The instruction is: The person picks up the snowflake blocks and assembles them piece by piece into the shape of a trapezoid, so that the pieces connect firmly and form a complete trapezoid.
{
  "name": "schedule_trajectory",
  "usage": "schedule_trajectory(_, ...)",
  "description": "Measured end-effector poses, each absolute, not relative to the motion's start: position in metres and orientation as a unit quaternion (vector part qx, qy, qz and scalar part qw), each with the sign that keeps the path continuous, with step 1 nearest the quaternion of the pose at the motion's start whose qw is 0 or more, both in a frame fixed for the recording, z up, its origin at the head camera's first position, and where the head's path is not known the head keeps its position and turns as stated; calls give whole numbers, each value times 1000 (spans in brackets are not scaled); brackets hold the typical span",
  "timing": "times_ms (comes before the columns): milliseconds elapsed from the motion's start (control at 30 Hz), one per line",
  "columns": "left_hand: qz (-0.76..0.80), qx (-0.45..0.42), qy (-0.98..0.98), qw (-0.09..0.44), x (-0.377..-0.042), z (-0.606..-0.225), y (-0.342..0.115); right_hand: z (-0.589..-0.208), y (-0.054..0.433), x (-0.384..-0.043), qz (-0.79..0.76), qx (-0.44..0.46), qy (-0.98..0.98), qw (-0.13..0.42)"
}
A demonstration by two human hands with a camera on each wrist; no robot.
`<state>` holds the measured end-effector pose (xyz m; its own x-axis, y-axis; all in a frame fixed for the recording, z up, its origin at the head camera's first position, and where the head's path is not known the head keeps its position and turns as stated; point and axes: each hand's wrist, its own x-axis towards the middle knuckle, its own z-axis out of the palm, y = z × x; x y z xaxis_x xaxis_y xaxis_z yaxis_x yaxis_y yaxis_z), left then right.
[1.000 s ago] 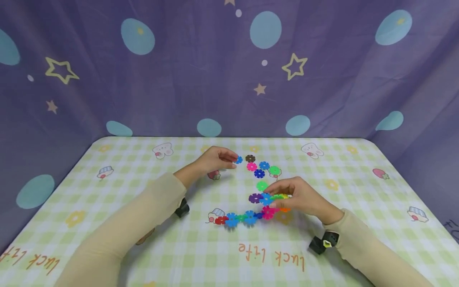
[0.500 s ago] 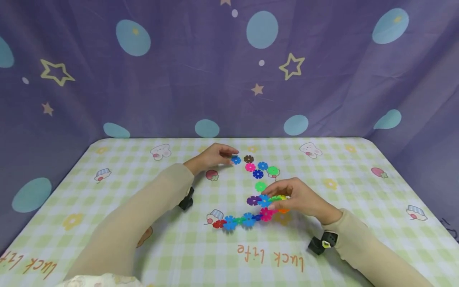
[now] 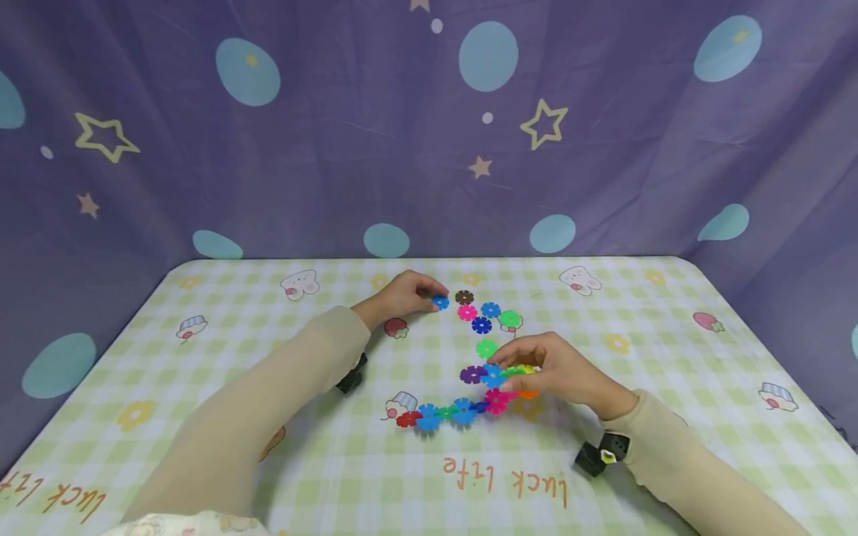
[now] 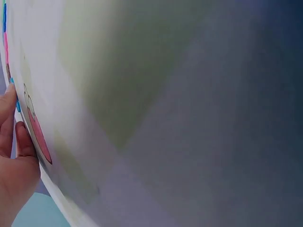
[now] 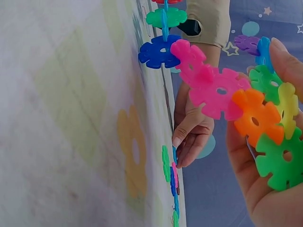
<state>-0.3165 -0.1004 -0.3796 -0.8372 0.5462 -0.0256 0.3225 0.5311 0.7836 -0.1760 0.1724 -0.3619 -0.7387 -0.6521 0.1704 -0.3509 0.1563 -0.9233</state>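
My left hand [image 3: 400,294] is at the far middle of the table, thumb and fingertips about the edges of a light blue snowflake disc [image 3: 440,302]. In the left wrist view, the index finger touches that disc, seen edge-on. My right hand [image 3: 559,372] grips a chain of joined snowflake discs above the table. The chain has a pink disc [image 5: 222,92], an orange disc [image 5: 257,118], a yellow disc [image 5: 287,109], a green disc [image 5: 282,158] and a purple end disc [image 3: 473,374]. Its other end, a red disc [image 3: 409,419], reaches leftward.
Loose discs lie flat between the hands: a brown one [image 3: 465,297], a pink one [image 3: 467,313], a dark blue one [image 3: 481,325], a blue one [image 3: 491,310] and two green ones. The checked tablecloth [image 3: 322,461] meets a purple curtain [image 3: 322,186] behind.
My left fingers have come in closer round the light blue disc, which has shifted slightly toward me. My right hand keeps its hold on the chain, nearly still.
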Motion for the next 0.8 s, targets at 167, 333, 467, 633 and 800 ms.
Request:
schedule_trajectory(167,420,241,864,139,-315,-379,-101,-362,172,-176,-555,-333,750,135)
schedule_trajectory(333,441,224,856,152,-315,-379,-105,-361,172,-176,-555,-331,751,134)
schedule_trajectory(467,457,209,850,158,-314,-378,-109,-361,172,-175,-554,-330,753,134)
schedule_trajectory(633,466,164,856,155,-309,-373,-111,-361,172,-175,-545,-317,766,125)
schedule_trajectory(800,464,101,865,160,-303,-369,-113,-362,171,-175,-542,-300,777,114)
